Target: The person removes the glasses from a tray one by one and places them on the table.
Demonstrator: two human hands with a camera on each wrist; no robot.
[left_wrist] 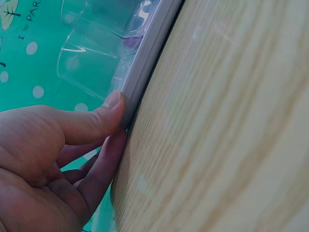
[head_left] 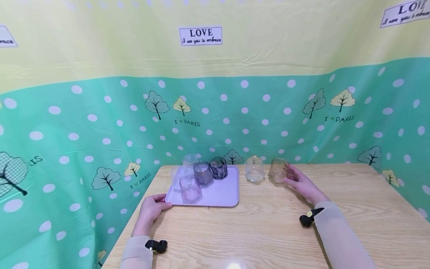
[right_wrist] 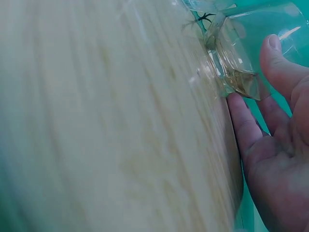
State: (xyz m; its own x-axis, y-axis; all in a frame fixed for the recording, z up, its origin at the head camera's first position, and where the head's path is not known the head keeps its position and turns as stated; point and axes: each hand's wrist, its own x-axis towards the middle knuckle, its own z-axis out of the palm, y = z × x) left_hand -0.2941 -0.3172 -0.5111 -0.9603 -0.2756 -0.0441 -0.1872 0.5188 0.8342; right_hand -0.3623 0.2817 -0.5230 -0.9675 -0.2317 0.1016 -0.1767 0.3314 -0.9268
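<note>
A patterned curtain (head_left: pixel 242 97) is spread across the top and middle of the frame, with trees and pale dots printed on it. The lower centre and right are filled by a wooden table (head_left: pixel 262 231). On it, left of centre, a lilac tray (head_left: pixel 221 194) is laid flat, its long axis run from left to right. Its near left corner is pinched between the thumb and fingers of the left hand (head_left: pixel 151 209), seen at lower left. The amber glass (head_left: pixel 276 172), right of centre, is grasped at its right side by the thumb and fingers of the right hand (head_left: pixel 304 188); how firmly cannot be told. The amber glass is held near upright, mouth upward and long axis close to vertical. Just to its left, a clear glass (head_left: pixel 254 172) is stood upright on the table, apart from the tray. A pink glass (head_left: pixel 190 188) is placed near the tray's front left, a grey glass (head_left: pixel 203 173) and a dark glass (head_left: pixel 219 169) are set behind it, and two pale glasses (head_left: pixel 190 160) are partly hidden at the back left.
</note>
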